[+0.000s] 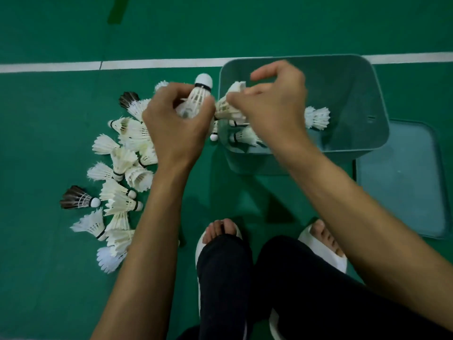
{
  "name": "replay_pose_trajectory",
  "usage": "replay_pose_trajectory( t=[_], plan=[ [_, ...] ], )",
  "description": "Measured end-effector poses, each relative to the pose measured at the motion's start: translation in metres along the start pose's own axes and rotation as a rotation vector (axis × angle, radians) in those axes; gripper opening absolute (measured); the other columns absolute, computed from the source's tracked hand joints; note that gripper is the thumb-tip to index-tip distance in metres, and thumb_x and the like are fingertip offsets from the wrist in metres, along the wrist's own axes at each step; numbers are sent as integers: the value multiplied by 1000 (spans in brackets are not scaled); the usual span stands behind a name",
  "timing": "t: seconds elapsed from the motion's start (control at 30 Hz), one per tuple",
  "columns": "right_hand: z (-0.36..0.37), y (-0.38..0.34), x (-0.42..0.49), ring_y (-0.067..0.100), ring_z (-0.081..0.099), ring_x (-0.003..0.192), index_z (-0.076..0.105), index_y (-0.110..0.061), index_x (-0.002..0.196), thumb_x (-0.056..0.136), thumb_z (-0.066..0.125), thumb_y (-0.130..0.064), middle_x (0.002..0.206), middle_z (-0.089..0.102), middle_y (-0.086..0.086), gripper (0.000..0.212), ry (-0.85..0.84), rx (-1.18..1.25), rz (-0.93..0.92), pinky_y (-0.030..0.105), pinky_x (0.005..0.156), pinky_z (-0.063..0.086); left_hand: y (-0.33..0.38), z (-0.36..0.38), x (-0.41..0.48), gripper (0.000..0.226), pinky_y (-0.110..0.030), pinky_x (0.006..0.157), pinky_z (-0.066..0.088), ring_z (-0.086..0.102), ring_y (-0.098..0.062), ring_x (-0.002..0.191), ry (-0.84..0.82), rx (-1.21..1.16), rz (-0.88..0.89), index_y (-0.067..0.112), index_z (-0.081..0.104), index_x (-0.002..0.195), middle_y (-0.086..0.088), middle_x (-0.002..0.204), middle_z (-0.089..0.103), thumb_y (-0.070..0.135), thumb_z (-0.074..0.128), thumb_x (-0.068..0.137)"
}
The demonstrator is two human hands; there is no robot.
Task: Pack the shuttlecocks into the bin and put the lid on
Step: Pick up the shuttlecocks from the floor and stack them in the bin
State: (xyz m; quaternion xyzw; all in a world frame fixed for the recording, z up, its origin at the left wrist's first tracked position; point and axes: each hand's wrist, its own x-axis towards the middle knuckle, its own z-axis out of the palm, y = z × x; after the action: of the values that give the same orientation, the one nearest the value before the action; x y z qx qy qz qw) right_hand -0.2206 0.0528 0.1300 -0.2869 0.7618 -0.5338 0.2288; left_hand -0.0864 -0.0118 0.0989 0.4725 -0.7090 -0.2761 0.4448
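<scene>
A teal plastic bin stands open on the green floor, with a few white shuttlecocks lying inside. Its flat teal lid lies on the floor to the right of the bin. A pile of several white shuttlecocks, two with dark feathers, is spread on the floor at the left. My left hand grips a white shuttlecock, cork end up, just left of the bin. My right hand holds another white shuttlecock over the bin's left rim.
A white court line runs across the floor behind the bin. My two feet in white slippers and dark trouser legs are at the bottom centre, close to the bin and the lid.
</scene>
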Motion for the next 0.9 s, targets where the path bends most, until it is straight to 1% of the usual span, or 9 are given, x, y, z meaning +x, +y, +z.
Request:
replay_pose_trajectory(
  t=[0.17,0.27,0.4,0.5,0.57,0.67,0.73,0.8,0.9],
  plan=[
    [-67,32,65,13,70,78,64,-23,80,68,89,-14,86,71,0,29,56,-220,186,25,68,55,18,56,12,22,-30,67,45,60,-18,74,-168,119,221,12,74,87,-1,82,69,31,73,77],
    [-94,62,93,19,70,87,74,-18,84,76,79,-10,89,72,1,13,157,-502,216,25,78,54,23,81,16,22,-31,66,48,62,-18,73,-234,94,249,12,73,89,1,83,69,32,72,79],
    [-99,95,108,32,65,93,67,-2,93,84,71,-7,100,68,16,12,130,-784,250,34,80,52,18,115,14,27,-40,65,55,64,-19,73,-393,114,168,15,71,91,3,82,70,38,71,77],
    [-89,111,113,41,64,101,60,-2,94,88,68,-1,106,65,22,11,43,-912,232,41,82,52,10,132,12,24,-40,67,55,65,-20,72,-431,152,42,14,71,88,1,78,70,36,71,78],
    [-82,119,120,41,65,105,59,-3,95,88,72,-3,106,65,21,14,9,-891,261,40,84,54,3,138,9,23,-36,69,55,65,-20,76,-418,209,-27,12,69,88,2,78,67,33,71,79],
    [-73,126,128,33,70,100,64,-1,98,86,76,-4,110,69,15,18,-57,-705,461,36,89,59,-5,143,8,24,-31,64,46,62,-20,77,-427,262,-126,12,69,89,7,74,58,33,72,79],
    [-69,131,132,27,74,87,64,1,88,84,75,4,99,72,15,12,-106,-541,618,39,82,64,-9,145,9,26,-28,63,41,61,-19,77,-452,280,-172,13,70,90,6,75,60,36,73,78],
    [-66,138,136,23,73,77,60,1,81,84,73,9,84,69,14,15,-140,-467,739,37,77,65,-9,148,10,27,-29,63,45,64,-20,78,-475,268,-199,13,70,88,1,80,66,38,74,76],
    [-60,147,142,18,64,59,59,2,88,87,67,10,76,66,11,12,-167,-396,850,32,61,60,-7,151,12,26,-30,65,51,66,-17,76,-504,232,-235,13,70,86,4,75,65,37,75,77]
  ],
)
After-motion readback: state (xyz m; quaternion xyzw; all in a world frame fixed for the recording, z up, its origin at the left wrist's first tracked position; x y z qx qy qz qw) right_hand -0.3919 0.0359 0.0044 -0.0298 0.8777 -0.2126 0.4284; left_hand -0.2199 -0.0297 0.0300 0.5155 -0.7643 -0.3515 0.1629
